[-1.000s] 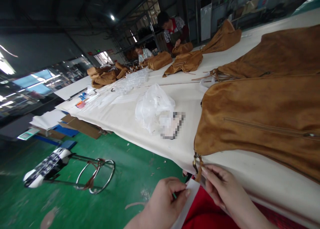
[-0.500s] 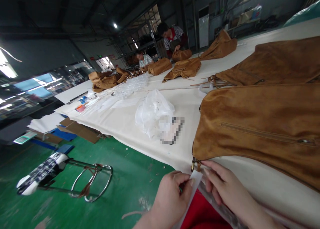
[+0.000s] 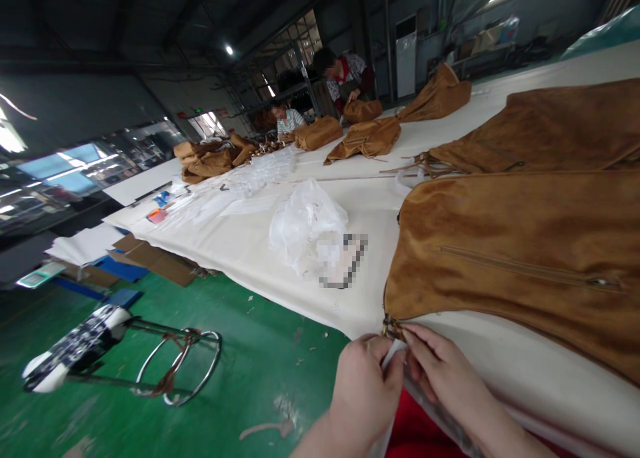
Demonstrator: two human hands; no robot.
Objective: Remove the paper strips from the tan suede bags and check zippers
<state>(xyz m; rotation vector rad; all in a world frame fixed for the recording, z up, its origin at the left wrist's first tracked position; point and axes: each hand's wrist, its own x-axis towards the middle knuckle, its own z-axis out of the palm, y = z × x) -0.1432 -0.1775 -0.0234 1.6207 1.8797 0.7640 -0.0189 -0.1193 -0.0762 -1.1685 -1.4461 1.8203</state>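
Observation:
A brown suede bag (image 3: 500,245) with a zipped pocket lies flat on the white-covered table, its lower left corner at the table's edge. At that corner hangs a small metal clasp (image 3: 386,326). Just below it my left hand (image 3: 363,381) pinches a white strip (image 3: 395,351) between thumb and fingers. My right hand (image 3: 443,361) is closed beside it, fingertips gathered at the strip and the clasp end. A greyish translucent length trails down from under my right hand. Exactly what the right fingertips grip is partly hidden.
A crumpled clear plastic bag (image 3: 307,225) lies on the table (image 3: 240,245), beside a blurred-out object (image 3: 345,265). More brown bags (image 3: 550,125) lie further along. Two people work at the far side. A stool (image 3: 75,345) lies on its side on the green floor (image 3: 240,371).
My left hand has moved up and right along the white strip, closer to the clasp and my right hand. Less of the strip shows. The bag stays put.

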